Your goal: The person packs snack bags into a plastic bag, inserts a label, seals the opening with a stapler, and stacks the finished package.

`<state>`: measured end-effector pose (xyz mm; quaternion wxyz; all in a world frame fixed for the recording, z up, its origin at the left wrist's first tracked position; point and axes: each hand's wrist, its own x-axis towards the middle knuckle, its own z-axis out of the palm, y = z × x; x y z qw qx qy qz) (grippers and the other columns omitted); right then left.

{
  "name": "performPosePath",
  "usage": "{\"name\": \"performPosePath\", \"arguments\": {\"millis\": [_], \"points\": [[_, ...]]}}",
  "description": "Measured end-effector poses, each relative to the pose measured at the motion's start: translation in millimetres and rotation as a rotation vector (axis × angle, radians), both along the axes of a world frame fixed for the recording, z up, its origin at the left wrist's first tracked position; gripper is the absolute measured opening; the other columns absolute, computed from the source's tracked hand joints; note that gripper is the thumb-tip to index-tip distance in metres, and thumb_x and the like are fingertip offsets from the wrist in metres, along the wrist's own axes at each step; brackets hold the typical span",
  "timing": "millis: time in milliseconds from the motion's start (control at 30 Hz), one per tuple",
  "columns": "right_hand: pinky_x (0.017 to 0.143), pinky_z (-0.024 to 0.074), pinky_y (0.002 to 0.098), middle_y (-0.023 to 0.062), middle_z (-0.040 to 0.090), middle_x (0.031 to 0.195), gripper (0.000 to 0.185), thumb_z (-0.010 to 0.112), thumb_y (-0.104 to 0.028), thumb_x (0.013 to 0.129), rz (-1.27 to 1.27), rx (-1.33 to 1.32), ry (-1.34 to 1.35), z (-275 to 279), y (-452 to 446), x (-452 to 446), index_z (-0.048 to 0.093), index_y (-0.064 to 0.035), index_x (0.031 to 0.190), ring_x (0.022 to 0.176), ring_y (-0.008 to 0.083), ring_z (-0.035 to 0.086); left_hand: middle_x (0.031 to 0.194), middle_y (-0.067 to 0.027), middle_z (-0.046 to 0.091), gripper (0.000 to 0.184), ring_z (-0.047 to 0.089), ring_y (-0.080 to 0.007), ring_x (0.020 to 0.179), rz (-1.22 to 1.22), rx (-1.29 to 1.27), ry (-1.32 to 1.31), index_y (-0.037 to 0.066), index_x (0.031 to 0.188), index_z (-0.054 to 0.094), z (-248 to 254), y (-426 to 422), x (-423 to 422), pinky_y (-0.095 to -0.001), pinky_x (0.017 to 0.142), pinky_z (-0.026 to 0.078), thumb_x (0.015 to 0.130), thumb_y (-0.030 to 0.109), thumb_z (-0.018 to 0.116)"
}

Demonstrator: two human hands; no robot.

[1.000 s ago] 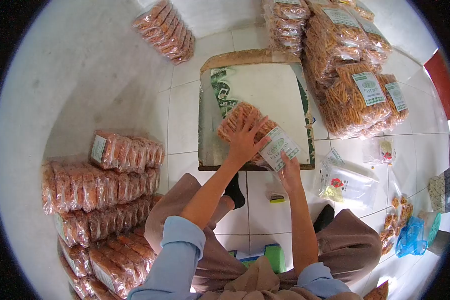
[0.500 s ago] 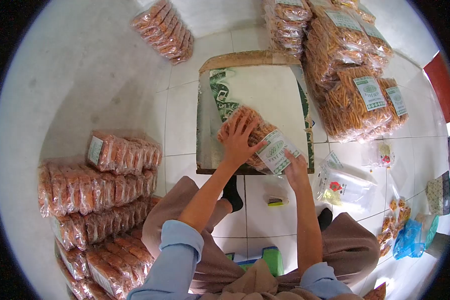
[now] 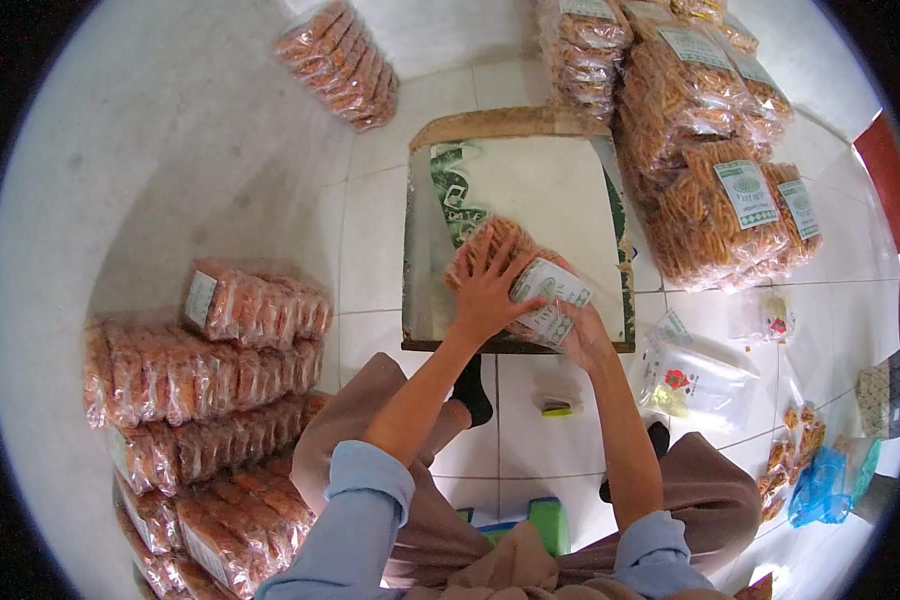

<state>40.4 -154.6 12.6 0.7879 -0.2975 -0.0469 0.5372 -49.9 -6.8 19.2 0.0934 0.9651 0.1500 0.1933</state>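
The left hand (image 3: 487,292) lies flat over a clear bag (image 3: 544,285) of brown stick snacks, fingers spread wide across its far part and thumb reaching onto the label (image 3: 568,286). The right hand (image 3: 588,338) holds the nearer, right-hand end of the bag, its thumb on top by the label; its other fingers are partly hidden, so how far they reach under cannot be told. The bag lies aslant beneath both hands on the near part of a low worktop (image 3: 540,180), whose pale top stretches away beyond the fingers.

Below the right hand, on the tiled floor (image 3: 530,450), sits a small yellow-and-dark object (image 3: 557,406), too small to make out. To the right of the same hand lie clear plastic wrappers (image 3: 715,390) with a red print, and farther out, nearer the body, some small snack packs (image 3: 778,465) and a blue plastic bag (image 3: 820,487).

Beyond the right hand, past the worktop's right edge, rises a pile of labelled snack bags (image 3: 710,215). Well out to the left of the left hand, stacked packs (image 3: 210,365) stand in several layers, and a smaller stack (image 3: 338,65) stands beyond that hand, ahead and to the left.
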Motion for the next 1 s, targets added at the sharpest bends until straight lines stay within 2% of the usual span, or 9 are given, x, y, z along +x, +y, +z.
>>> {"name": "performPosePath", "arguments": {"millis": [233, 400, 500, 633, 733, 800, 833, 933, 1000], "points": [[0.091, 0.0444, 0.0391, 0.0128, 0.045, 0.123, 0.053, 0.049, -0.001, 0.083, 0.032, -0.151, -0.032, 21.5, -20.3, 5.3, 0.030, -0.0052, 0.132, 0.109, 0.0248, 0.050, 0.137, -0.0048, 0.033, 0.061, 0.020, -0.0280, 0.130, 0.016, 0.006, -0.017, 0.028, 0.121, 0.051, -6.9, 3.1, 1.5, -0.0549, 0.102, 0.008, 0.070, 0.062, 0.056], [0.087, 0.0469, 0.0399, 0.0126, 0.046, 0.122, 0.045, 0.046, 0.000, 0.082, -0.189, -0.308, 0.040, 8.9, -12.1, -2.5, 0.037, -0.0045, 0.126, 0.107, 0.0239, 0.051, 0.138, -0.0040, 0.032, 0.058, 0.018, -0.0267, 0.131, 0.000, -0.005, -0.041, 0.029, 0.120, 0.052, -7.4, 4.9, 2.3, -0.0552, 0.102, 0.006, 0.071, 0.061, 0.055], [0.085, 0.0473, 0.0380, 0.0125, 0.050, 0.117, 0.037, 0.047, -0.002, 0.083, -0.226, -0.287, -0.107, -2.0, -9.9, -4.1, 0.040, 0.0010, 0.120, 0.104, 0.0230, 0.052, 0.138, -0.0031, 0.032, 0.055, 0.017, -0.0265, 0.132, -0.008, -0.023, -0.029, 0.031, 0.119, 0.052, -6.9, 4.6, 0.9, -0.0555, 0.102, 0.006, 0.072, 0.060, 0.054], [0.086, 0.0462, 0.0353, 0.0120, 0.053, 0.113, 0.034, 0.047, -0.004, 0.085, -0.216, -0.291, -0.083, 10.3, -14.9, -9.5, 0.042, 0.0042, 0.117, 0.102, 0.0221, 0.054, 0.139, -0.0024, 0.031, 0.054, 0.015, -0.0264, 0.132, -0.005, -0.020, -0.039, 0.032, 0.119, 0.052, -9.7, 6.1, 2.4, -0.0569, 0.102, 0.005, 0.073, 0.060, 0.054], [0.087, 0.0452, 0.0340, 0.0121, 0.053, 0.111, 0.033, 0.047, -0.007, 0.087, -0.083, -0.119, -0.061, 5.9, -36.6, -1.1, 0.043, 0.0034, 0.118, 0.101, 0.0213, 0.053, 0.139, -0.0022, 0.031, 0.054, 0.014, -0.0263, 0.133, 0.018, 0.020, 0.001, 0.032, 0.120, 0.051, -10.8, 8.6, 2.0, -0.0591, 0.101, 0.004, 0.074, 0.059, 0.053], [0.089, 0.0426, 0.0328, 0.0118, 0.050, 0.116, 0.036, 0.047, -0.007, 0.088, -0.212, -0.336, -0.330, -14.5, -50.4, -1.3, 0.042, 0.0025, 0.122, 0.106, 0.0209, 0.050, 0.139, -0.0025, 0.031, 0.055, 0.014, -0.0261, 0.133, 0.009, 0.001, -0.013, 0.032, 0.122, 0.049, -13.2, 6.6, 2.0, -0.0612, 0.100, 0.002, 0.074, 0.059, 0.053], [0.089, 0.0426, 0.0328, 0.0118, 0.050, 0.116, 0.036, 0.047, -0.007, 0.088, -0.215, -0.343, -0.335, -17.9, -53.2, -9.1, 0.042, 0.0025, 0.122, 0.106, 0.0209, 0.050, 0.139, -0.0025, 0.031, 0.055, 0.014, -0.0261, 0.133, 0.006, -0.005, -0.019, 0.032, 0.122, 0.049, -11.3, 3.7, 1.7, -0.0612, 0.100, 0.002, 0.074, 0.059, 0.053], [0.095, 0.0352, 0.0290, 0.0099, 0.044, 0.123, 0.038, 0.040, -0.003, 0.088, -0.378, -0.613, -0.830, -35.6, -44.5, -22.8, 0.039, 0.0010, 0.126, 0.111, 0.0185, 0.045, 0.142, -0.0033, 0.024, 0.060, 0.009, -0.0269, 0.134, 0.037, -0.006, 0.070, 0.029, 0.126, 0.045, -2.9, -2.7, 3.8, -0.0625, 0.098, 0.000, 0.075, 0.060, 0.052], [0.095, 0.0347, 0.0285, 0.0097, 0.045, 0.123, 0.038, 0.040, -0.003, 0.088, -0.329, -0.536, -0.708, -39.9, -32.0, -24.6, 0.039, 0.0012, 0.126, 0.111, 0.0181, 0.045, 0.142, -0.0037, 0.024, 0.064, 0.008, -0.0295, 0.134, 0.027, 0.046, 0.100, 0.030, 0.129, 0.041, -0.1, -7.7, 3.4, -0.0659, 0.096, 0.000, 0.074, 0.061, 0.051]]}}
